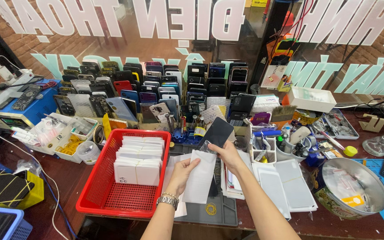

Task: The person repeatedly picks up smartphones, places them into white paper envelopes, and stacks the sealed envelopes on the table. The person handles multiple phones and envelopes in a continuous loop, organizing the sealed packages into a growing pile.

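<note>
So there's a white sleeve (199, 178) being held up over the grey work mat (214, 213), mid-bench just right of the red basket (107, 195). The left hand (182, 172) is pinching its left edge, and the right hand (227, 153) is gripping the top corner along with a bit of clear plastic film (206, 146) and a dark phone panel (216, 132). Stacks of white phone cases (139, 160) are sitting in the basket, rows of phones (156, 84) are lining up behind, and a round metal bowl (356, 186) is sitting off right.
</note>
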